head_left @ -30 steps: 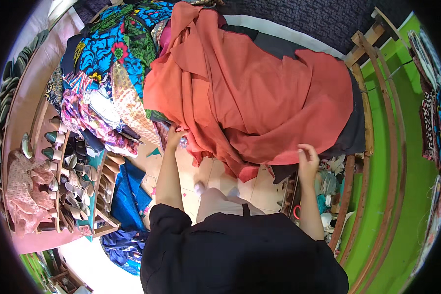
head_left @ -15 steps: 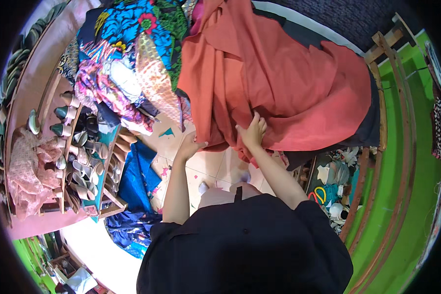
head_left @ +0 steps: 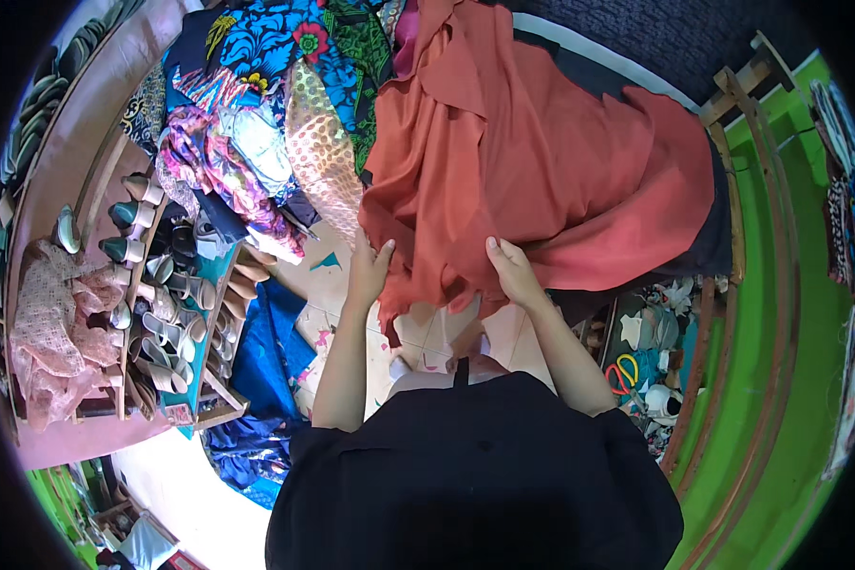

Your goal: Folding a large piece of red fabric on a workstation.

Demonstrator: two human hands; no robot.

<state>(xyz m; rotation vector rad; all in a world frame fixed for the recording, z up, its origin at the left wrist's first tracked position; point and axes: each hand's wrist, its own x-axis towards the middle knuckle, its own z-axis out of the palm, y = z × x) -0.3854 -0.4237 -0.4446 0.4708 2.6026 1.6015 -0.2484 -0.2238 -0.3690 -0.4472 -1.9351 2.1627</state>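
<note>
A large rust-orange cloth (head_left: 579, 171) lies in loose folds over a raised surface in front of me, its near edge hanging uneven and ragged. My left hand (head_left: 370, 268) is closed on the cloth's left edge, thumb on top and the fingers partly hidden. Further right, my right hand (head_left: 513, 270) pinches the same cloth near its hanging edge, with the thumb showing and the fingertips beneath. Between the hands the fabric droops in folds toward the floor.
Patterned fabrics (head_left: 285, 57) are heaped at the far left. On the left stands a rack of wooden shoe forms (head_left: 166, 332), with blue cloth (head_left: 266, 332) beside it. Scissors with red and yellow handles (head_left: 624, 372) lie among scraps at right. Wooden rails (head_left: 779, 247) run along the green wall.
My right hand has shifted right and slightly nearer, while my left has moved slightly away from me. The ragged cloth edge between them now hangs lower and more spread.
</note>
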